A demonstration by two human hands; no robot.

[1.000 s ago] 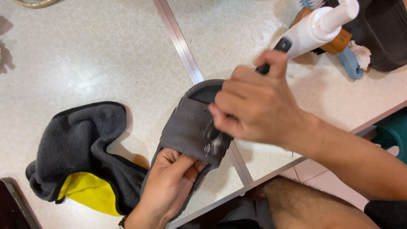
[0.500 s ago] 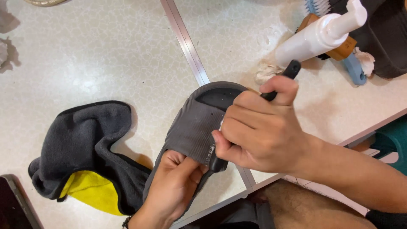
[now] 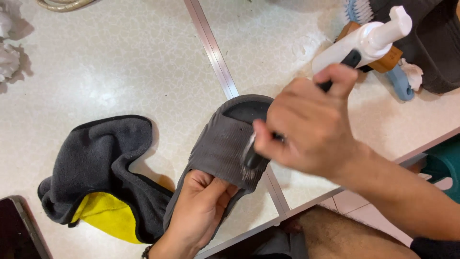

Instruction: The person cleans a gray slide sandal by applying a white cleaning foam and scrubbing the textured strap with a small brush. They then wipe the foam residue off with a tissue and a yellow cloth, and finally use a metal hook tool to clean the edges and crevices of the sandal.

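Brush [image 3: 249, 165] lower, between right-hand fingers [image 3: 268, 139]

A white pump bottle [image 3: 364, 41] lies at the far right of the table, its nozzle pointing right, beside a wooden-backed brush. A dark screen [image 3: 19, 230], flat and rectangular, shows partly at the near left corner, just beside the grey-and-yellow cloth.

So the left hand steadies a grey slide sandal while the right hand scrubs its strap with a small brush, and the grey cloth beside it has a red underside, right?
Not quite: in the head view the grey cloth shows a yellow underside, not red. The left hand does steady the grey slide sandal while the right hand scrubs its strap with the small brush.
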